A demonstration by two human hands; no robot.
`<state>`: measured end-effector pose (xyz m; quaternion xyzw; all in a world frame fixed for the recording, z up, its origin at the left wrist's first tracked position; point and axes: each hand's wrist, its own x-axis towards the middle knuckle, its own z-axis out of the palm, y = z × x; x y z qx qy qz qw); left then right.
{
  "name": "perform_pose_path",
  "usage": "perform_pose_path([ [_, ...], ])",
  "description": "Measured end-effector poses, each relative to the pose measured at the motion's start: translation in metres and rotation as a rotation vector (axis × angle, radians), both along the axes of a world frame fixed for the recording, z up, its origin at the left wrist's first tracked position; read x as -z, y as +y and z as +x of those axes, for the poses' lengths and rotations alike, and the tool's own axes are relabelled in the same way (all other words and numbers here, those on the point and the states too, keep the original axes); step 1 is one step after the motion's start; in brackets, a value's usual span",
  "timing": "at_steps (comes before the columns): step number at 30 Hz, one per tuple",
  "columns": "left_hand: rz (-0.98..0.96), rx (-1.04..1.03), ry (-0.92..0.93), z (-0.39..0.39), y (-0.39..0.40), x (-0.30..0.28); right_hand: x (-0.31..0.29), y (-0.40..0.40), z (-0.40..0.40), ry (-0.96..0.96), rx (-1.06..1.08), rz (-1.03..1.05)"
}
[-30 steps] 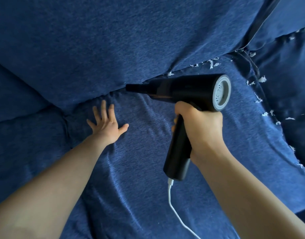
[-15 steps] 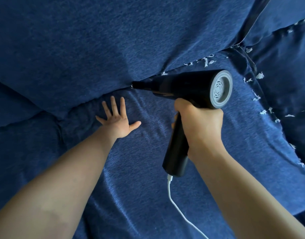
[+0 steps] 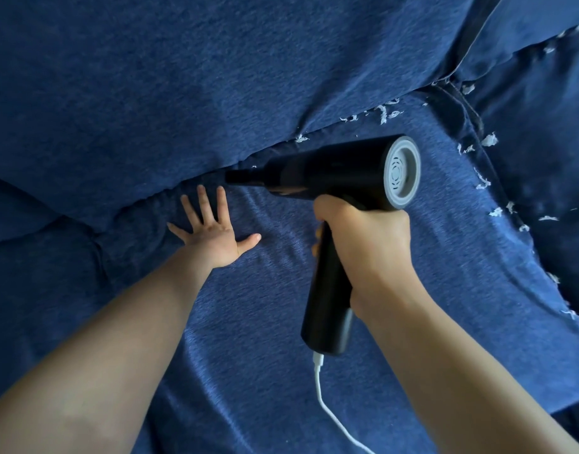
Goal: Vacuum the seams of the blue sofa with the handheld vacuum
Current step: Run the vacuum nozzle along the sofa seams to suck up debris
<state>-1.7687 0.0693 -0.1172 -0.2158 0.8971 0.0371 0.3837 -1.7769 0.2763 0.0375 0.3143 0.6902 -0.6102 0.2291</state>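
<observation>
In the head view, the right hand is wrapped around the handle of the black vacuum, whose long barrel points left along the back seam of the blue sofa. The nozzle tip sits at the seam, just right of the fingertips of the left hand. That hand lies flat with fingers spread wide on the seat cushion. White paper scraps lie along the seam behind the vacuum, to its right, so I judge the uncleaned stretch lies that way. A white cord hangs from the handle. No containers are visible.
</observation>
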Motion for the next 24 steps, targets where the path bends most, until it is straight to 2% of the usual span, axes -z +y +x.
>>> perform_pose_path([
  [6, -0.007, -0.005, -0.005, 0.000, 0.001, 0.000, -0.004, 0.006, 0.001, 0.055, -0.057, 0.066],
  [11, -0.010, -0.008, -0.017, -0.001, 0.001, -0.001, -0.003, 0.013, -0.007, 0.100, -0.001, 0.140],
  [24, -0.013, -0.013, -0.009, -0.002, 0.002, 0.000, 0.000, 0.006, -0.003, 0.109, -0.036, 0.079],
])
